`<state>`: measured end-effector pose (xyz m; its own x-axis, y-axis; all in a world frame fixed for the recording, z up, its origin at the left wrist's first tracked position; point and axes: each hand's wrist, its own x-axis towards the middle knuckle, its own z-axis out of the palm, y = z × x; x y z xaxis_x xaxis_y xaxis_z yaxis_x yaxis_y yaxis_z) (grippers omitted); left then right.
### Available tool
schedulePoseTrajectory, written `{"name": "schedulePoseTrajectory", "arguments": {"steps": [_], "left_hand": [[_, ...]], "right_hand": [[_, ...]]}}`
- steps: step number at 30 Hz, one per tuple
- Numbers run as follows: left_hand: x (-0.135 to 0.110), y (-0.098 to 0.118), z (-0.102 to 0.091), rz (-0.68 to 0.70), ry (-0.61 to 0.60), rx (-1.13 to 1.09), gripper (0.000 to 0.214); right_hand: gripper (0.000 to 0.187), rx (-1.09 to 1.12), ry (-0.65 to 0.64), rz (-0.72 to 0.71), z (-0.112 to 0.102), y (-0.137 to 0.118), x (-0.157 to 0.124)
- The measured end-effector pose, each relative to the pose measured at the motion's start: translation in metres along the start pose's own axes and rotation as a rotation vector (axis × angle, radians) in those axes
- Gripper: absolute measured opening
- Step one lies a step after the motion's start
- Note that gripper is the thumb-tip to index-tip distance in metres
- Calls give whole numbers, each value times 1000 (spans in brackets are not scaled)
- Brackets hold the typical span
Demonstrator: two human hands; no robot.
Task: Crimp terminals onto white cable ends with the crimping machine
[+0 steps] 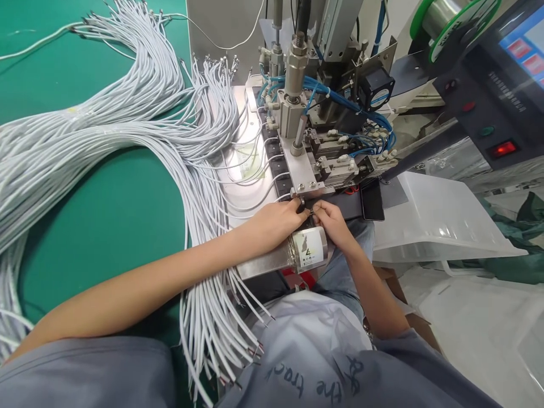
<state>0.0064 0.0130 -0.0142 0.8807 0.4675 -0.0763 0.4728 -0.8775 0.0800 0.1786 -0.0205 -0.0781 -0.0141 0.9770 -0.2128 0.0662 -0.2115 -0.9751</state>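
Grip of left hand [280, 222] and right hand [332, 222] positioned beside machine [292, 116], closure cannot be determined, white cables [140, 129] laid on worktop [127, 209]

We see a smooth green tabletop [123, 198], lit evenly, with faint pale reflections toward its far left corner and soft shadow on its surface. Along the far right of the tabletop, we notice an upright plain grey panel [208, 14]. Well to the right of the tabletop, we find a translucent white plastic bin [442, 212], its side catching bright highlights. Farther right of the tabletop, beyond that bin, we make out crumpled dark green material [529, 224]. Also right of the tabletop, but closer to us, a large, pale translucent container [476, 334] fills the corner.
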Motion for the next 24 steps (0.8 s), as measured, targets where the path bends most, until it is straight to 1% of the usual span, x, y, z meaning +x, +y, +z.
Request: {"name": "schedulePoseTrajectory", "arguments": {"steps": [3,7,11,12,13,16,17,18,19,20,22,23,24], "left_hand": [[-1,2,-3,-16,-16,32,33],[-4,4,-12,-69,-64,59,17],[-8,3,-15,-124,-42,60,15],[-8,3,-15,-129,-37,58,16],[-9,2,-14,-133,-31,55,16],[-9,-1,-13,-165,0,62,22],[-9,-2,-12,-185,11,74,24],[-9,-4,-12,-219,12,89,24],[-9,-5,-11,-249,16,99,24],[-9,-7,-10,-261,13,101,25],[-9,-8,-9,-268,6,108,27],[-9,-8,-9,-270,3,114,27],[-9,-7,-10,-274,1,120,28]], "right_hand": [[34,41,8,-53,3,7,1],[35,-19,77,-107,6,16,4],[31,-58,107,-129,3,15,5],[29,-74,141,-139,2,13,2],[27,-95,203,-159,2,9,-4],[24,-193,484,-269,10,-6,-36],[22,-238,533,-296,15,-10,-50],[21,-276,544,-323,23,-13,-64],[20,-316,475,-322,32,-14,-78],[20,-360,331,-284,43,-13,-90],[20,-417,-22,-150,66,-6,-108],[19,-436,-173,-99,76,-2,-113],[19,-450,-286,-65,84,2,-116]]}}
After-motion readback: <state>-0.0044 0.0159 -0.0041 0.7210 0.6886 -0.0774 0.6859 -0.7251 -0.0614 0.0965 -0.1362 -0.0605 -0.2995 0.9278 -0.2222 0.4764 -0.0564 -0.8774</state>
